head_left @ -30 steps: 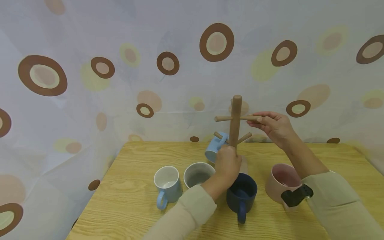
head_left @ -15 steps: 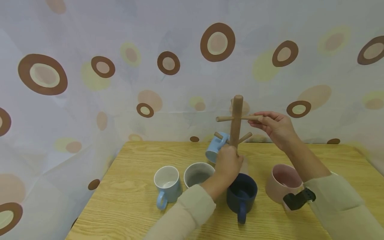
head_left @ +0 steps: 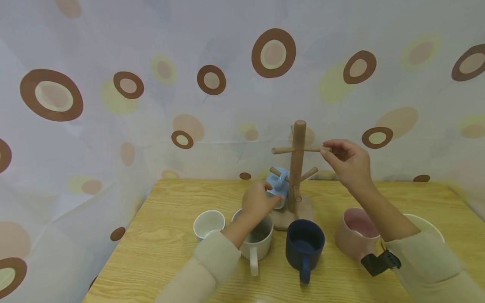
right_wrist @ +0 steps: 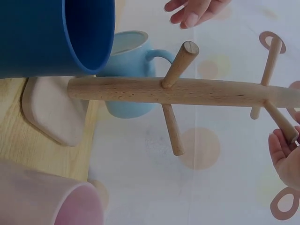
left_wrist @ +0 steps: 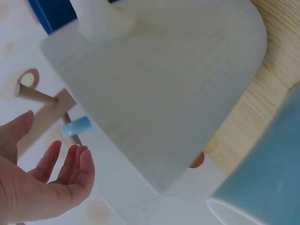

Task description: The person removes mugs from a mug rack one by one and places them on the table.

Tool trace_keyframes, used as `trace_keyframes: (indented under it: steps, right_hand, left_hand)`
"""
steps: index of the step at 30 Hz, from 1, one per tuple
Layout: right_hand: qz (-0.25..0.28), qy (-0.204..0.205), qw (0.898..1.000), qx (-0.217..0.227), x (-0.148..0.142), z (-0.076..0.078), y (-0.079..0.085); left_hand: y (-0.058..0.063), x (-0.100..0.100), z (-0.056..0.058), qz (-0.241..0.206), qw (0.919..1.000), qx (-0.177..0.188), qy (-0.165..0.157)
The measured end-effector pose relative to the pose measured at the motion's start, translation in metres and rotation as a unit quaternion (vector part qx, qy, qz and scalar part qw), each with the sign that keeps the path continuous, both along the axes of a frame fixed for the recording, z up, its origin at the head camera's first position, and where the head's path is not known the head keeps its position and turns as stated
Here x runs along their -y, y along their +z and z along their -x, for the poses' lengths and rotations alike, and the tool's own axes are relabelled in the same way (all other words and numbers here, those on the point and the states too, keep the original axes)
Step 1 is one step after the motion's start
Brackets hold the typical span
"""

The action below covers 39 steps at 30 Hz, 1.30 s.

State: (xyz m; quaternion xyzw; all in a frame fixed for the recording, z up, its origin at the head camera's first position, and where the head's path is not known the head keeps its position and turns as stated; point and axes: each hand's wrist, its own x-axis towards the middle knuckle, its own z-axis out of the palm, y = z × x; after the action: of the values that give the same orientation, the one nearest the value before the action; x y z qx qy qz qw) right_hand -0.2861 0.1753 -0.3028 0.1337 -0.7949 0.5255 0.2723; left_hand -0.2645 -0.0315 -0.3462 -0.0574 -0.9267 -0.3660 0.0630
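A wooden mug tree (head_left: 297, 168) stands towards the back of the table, its pegs sticking out at two heights. My right hand (head_left: 350, 162) pinches the tip of the upper right peg (right_wrist: 280, 119) between thumb and fingers. A light blue mug (head_left: 275, 180) hangs tilted by its handle from a lower left peg. Just in front of that mug is my left hand (head_left: 259, 200), thumb and fingers spread apart and partly covering it. Nothing lies between the left fingers in the left wrist view, where a white mug (left_wrist: 164, 93) fills the middle.
In front of the tree stand a second light blue mug (head_left: 209, 225), the white mug and a dark blue mug (head_left: 304, 252). A pink mug (head_left: 352, 240) is under my right forearm. Beyond it shows a white round rim (head_left: 428, 225). A patterned sheet (head_left: 227, 105) hangs behind the table.
My left hand has let go of the tree's post and moved left to the hanging light blue mug, which has swung a little. The right hand has slid slightly outward along its peg.
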Motion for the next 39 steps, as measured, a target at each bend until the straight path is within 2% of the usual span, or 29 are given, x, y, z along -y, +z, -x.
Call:
trace_keyframes:
  steps: [5, 10, 16, 19, 25, 33, 39]
  right_hand:
    - [-0.002, -0.005, 1.000, -0.018, 0.001, -0.001, 0.000]
    - [0.008, -0.003, 1.000, -0.022, 0.000, -0.003, -0.002]
    - [0.017, -0.005, 0.999, -0.028, 0.001, 0.001, -0.001]
    - [0.028, -0.002, 0.999, -0.029, 0.001, 0.003, -0.001]
    - [0.040, 0.010, 0.999, -0.012, 0.001, 0.003, -0.004]
    - [0.022, 0.014, 1.000, -0.013, 0.000, 0.001, -0.002]
    - [0.027, 0.019, 0.999, -0.004, -0.005, 0.000, -0.001]
  left_hand:
    - [0.000, 0.011, 0.012, -0.008, 0.9992, 0.039, 0.005]
    - [-0.007, 0.012, 0.023, -0.046, 0.9937, 0.103, -0.002]
    - [-0.010, 0.017, 0.042, -0.080, 0.9869, 0.137, 0.026]
    - [-0.009, 0.019, 0.048, -0.091, 0.9833, 0.156, 0.022]
    - [-0.012, 0.024, 0.057, -0.095, 0.9807, 0.170, -0.014]
    - [-0.014, 0.030, 0.061, -0.101, 0.9740, 0.202, -0.018]
    - [-0.013, 0.025, 0.066, -0.087, 0.9735, 0.209, -0.034]
